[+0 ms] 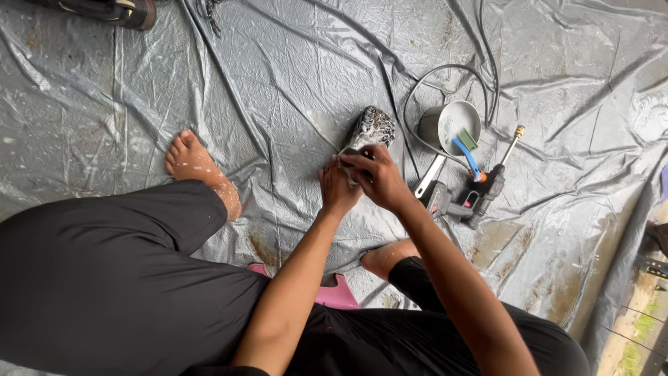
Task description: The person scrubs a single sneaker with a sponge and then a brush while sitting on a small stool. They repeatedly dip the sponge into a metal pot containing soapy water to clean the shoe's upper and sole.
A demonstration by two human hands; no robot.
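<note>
Mid-frame, my left hand and right hand both close tight around one end of a soapy shoe over the tarp; a pot sits just right.

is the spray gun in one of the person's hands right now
No, the spray gun lies on the grey tarp beside the metal pot, while both hands grip the soapy shoe.

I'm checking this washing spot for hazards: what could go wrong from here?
The soapy shoe could slip from the left hand and right hand. Bare feet might slide on the wet grey tarp. The hose looping beside the spray gun and metal pot could snag a foot.
</note>
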